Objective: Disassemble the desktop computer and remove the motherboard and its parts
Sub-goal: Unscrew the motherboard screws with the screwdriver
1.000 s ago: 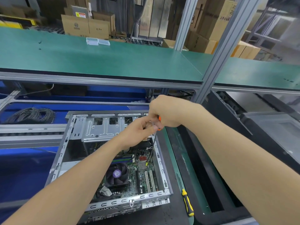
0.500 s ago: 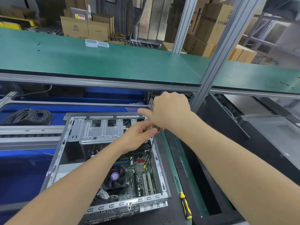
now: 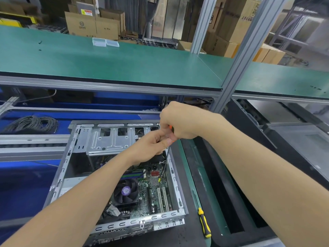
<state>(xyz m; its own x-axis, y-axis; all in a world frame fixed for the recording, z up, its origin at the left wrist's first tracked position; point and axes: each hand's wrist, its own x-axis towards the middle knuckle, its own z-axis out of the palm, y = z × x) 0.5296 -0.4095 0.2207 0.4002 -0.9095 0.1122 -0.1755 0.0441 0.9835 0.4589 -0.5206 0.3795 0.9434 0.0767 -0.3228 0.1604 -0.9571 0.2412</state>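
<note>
Coiled cable (image 3: 33, 123) far left. The open computer case (image 3: 71, 157) lies flat with the motherboard (image 3: 153, 198) inside. CPU fan (image 3: 126, 191) has a purple hub sticker, text unreadable. Your left hand (image 3: 151, 147) pinches the orange-handled screwdriver (image 3: 164, 164) just under the handle. Your right hand (image 3: 179, 122) is wrapped round the handle, tip down on the board near its right edge. Yellow-black screwdriver (image 3: 204, 223) lies right of the case.
</note>
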